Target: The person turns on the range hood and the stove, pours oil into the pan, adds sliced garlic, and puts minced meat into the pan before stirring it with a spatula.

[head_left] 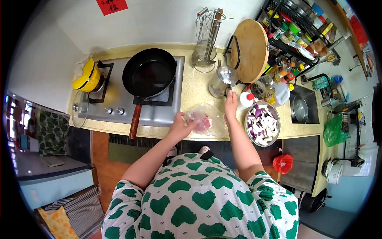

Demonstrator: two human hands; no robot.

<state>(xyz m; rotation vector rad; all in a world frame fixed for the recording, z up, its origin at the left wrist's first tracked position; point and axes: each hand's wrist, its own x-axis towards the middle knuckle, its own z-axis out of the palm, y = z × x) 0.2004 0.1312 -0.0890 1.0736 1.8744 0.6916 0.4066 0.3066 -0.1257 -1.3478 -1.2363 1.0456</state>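
My left hand [183,126] is at the left edge of a clear plastic bag [217,122] on the counter, thumb and fingers apart, the fingertips on the plastic. Reddish raw meat [205,122] lies in the bag. At the back of the counter, my right hand [230,105] is closed round the handle of a metal oil pot [221,83], which stands tilted or upright; I cannot tell which. Right of that forearm, a steel bowl [277,135] holds cut purple-skinned eggplant [260,125]. On the stove sits a black frying pan [149,73] with a wooden handle.
A yellow pot [88,77] and a glass lid [80,109] are on the left of the gas stove [119,101]. A utensil rack [207,44], a round wooden board [250,49], bottles [283,93] and a spice shelf [298,40] line the back. The sink [312,113] is at right.
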